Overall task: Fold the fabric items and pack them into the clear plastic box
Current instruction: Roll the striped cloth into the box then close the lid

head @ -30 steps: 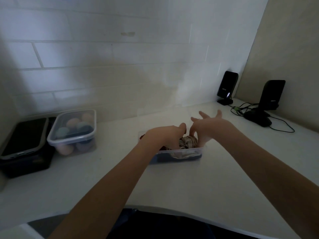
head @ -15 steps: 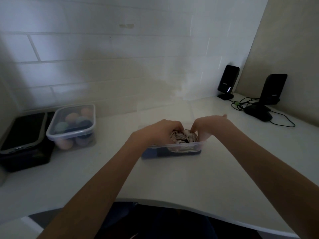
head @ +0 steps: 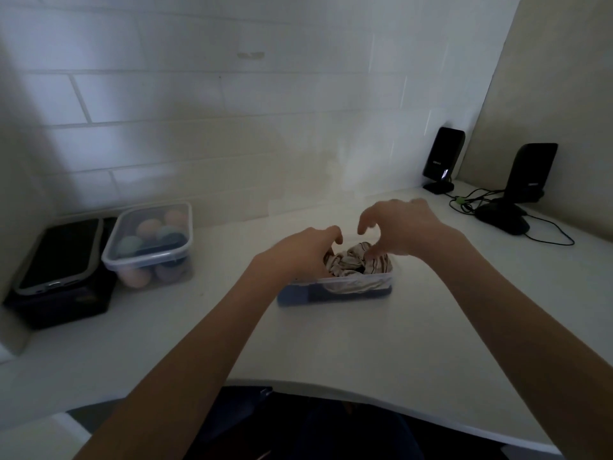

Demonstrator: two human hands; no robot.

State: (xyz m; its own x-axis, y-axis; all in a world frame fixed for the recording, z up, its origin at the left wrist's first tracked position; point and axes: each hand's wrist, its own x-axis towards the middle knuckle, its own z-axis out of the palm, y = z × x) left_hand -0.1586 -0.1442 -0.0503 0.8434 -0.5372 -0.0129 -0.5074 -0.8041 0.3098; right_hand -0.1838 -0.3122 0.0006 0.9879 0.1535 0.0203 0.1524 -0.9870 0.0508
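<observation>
Head view: two bare forearms reach over a white tabletop (head: 331, 343) to one clear plastic box (head: 335, 288) at centre.
Change since half a second ago: the right hand (head: 403, 227) has lifted off the cloth and its fingers (head: 365, 222) have spread; the left hand (head: 300, 252) stays low at the box.
Left hand: at 9 o'clock of the box, fingers curled down onto the cloth; whether they pinch it cannot be told.
Right hand: above the box at 1 o'clock, fingers apart and bent, holding nothing.
Cloth: one bunched pale striped fabric (head: 360, 262) inside the box, rising above the rim, with something dark blue beneath it.
Other boxes: one lidded clear container (head: 149, 242) of coloured balls at 9 o'clock, well apart.
Phone: one, lying on a black case (head: 63, 303) just beside that container.
Speakers: two black speakers (head: 442, 159) at 2 o'clock, with cables (head: 471, 202) between them.
Wall: white tiles (head: 232, 94) at 12 o'clock.
</observation>
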